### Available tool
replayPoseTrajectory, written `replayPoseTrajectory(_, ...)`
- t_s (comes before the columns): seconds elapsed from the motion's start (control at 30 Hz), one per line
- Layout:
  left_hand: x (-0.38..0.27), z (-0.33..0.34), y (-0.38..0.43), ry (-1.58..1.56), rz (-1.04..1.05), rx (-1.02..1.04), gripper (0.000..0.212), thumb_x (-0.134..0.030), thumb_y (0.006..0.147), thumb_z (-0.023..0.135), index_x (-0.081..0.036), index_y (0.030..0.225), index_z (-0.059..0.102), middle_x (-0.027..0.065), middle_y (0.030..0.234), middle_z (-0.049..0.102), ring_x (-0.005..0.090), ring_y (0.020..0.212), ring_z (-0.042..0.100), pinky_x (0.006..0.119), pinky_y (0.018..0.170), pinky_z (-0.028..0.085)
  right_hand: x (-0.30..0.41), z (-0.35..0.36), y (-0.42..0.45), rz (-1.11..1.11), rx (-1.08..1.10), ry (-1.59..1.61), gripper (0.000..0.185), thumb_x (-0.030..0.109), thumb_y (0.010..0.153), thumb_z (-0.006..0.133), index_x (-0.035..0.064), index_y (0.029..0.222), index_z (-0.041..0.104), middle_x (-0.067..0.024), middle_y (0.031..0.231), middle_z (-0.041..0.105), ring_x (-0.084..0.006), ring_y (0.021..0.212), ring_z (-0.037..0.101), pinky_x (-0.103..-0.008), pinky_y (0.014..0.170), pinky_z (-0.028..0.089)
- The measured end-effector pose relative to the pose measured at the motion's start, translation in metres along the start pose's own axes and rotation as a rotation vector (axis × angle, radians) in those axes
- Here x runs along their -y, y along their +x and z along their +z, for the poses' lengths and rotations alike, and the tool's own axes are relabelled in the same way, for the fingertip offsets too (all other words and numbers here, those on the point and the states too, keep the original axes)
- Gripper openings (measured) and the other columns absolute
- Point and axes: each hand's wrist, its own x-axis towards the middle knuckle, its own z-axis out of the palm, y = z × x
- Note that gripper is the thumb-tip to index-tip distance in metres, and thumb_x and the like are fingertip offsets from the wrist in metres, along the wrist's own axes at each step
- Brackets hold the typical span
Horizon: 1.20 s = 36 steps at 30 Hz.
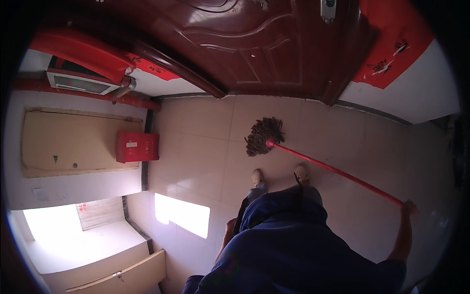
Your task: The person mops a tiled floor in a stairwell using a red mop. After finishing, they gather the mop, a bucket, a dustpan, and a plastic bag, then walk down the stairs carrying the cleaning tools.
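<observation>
My right hand, stretched out to the right, grips the upper end of a red mop handle. From there the handle slants down and away to the mop's dark, stringy head, which rests on the tiled floor in front of my feet. At my left side hangs my left hand, close to my dark blue clothing and a black edge of it. Its fingers are mostly hidden, so whether it holds anything does not show.
A dark red panelled door closes the far side, with red paper banners beside it. A red box stands by the left wall under a beige panel. Bright daylight falls on the floor at lower left, near an open door.
</observation>
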Motion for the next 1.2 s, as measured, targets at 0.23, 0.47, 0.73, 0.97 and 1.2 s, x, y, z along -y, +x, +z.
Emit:
replayPoseTrajectory(0.23, -0.008, 0.011, -0.059, -0.449, -0.246, 0.047, 0.034, -0.02, 0.08, 0.049, 0.0, 0.107, 0.045, 0.0148, 0.095, 0.056, 0.0247, 0.083, 0.056, 0.033, 0.071, 0.046, 0.179, -0.148, 0.006, -0.346, 0.078, 0.213, 0.031, 0.026, 0.069, 0.061, 0.0076, 0.093, 0.057, -0.0128, 0.087, 0.058, -0.0323, 0.078, 0.056, -0.0508, 0.067, 0.038)
replayPoseTrajectory(0.47, -0.064, -0.012, -0.091, -0.868, -0.426, 0.03, 0.039, -0.017, 0.08, 0.047, 0.001, 0.113, 0.038, 0.0173, 0.098, 0.054, 0.0287, 0.085, 0.055, 0.036, 0.072, 0.046, 0.403, -0.277, -0.232, -1.312, -0.091, 0.86, 0.036, 0.026, 0.062, 0.067, 0.002, 0.085, 0.052, -0.0141, 0.075, 0.059, -0.0293, 0.074, 0.058, -0.0371, 0.067, 0.047)
replayPoseTrajectory(0.73, -0.005, -0.015, -0.059, -1.59, -0.281, -0.001, 0.045, -0.018, 0.082, 0.043, 0.001, 0.12, 0.028, 0.0201, 0.108, 0.046, 0.0331, 0.089, 0.053, 0.04, 0.075, 0.046, 0.422, -0.359, -0.34, -1.411, -0.059, 0.902, 0.018, 0.016, 0.072, 0.052, 0.0014, 0.081, 0.055, -0.0133, 0.075, 0.059, -0.0246, 0.072, 0.06, -0.034, 0.059, 0.048)
replayPoseTrajectory(0.97, -0.125, -0.088, -0.01, -1.268, -0.22, -0.029, 0.043, -0.018, 0.081, 0.043, 0.002, 0.116, 0.031, 0.0171, 0.1, 0.052, 0.0275, 0.082, 0.056, 0.034, 0.067, 0.049, 0.319, -0.179, -0.106, -1.367, -0.227, 0.812, 0.034, 0.028, 0.072, 0.056, 0.0017, 0.092, 0.048, -0.0157, 0.071, 0.057, -0.031, 0.068, 0.056, -0.0406, 0.061, 0.045)
replayPoseTrajectory(1.2, -0.111, -0.071, 0.017, -1.199, -0.226, 0.238, 0.033, -0.018, 0.079, 0.047, -0.004, 0.108, 0.039, 0.0146, 0.092, 0.056, 0.0258, 0.073, 0.059, 0.033, 0.06, 0.049, 0.119, 0.046, -0.006, -0.713, 0.326, 0.269, 0.027, 0.013, 0.064, 0.059, 0.0051, 0.09, 0.055, -0.0129, 0.086, 0.058, -0.0277, 0.083, 0.056, -0.0376, 0.072, 0.046)
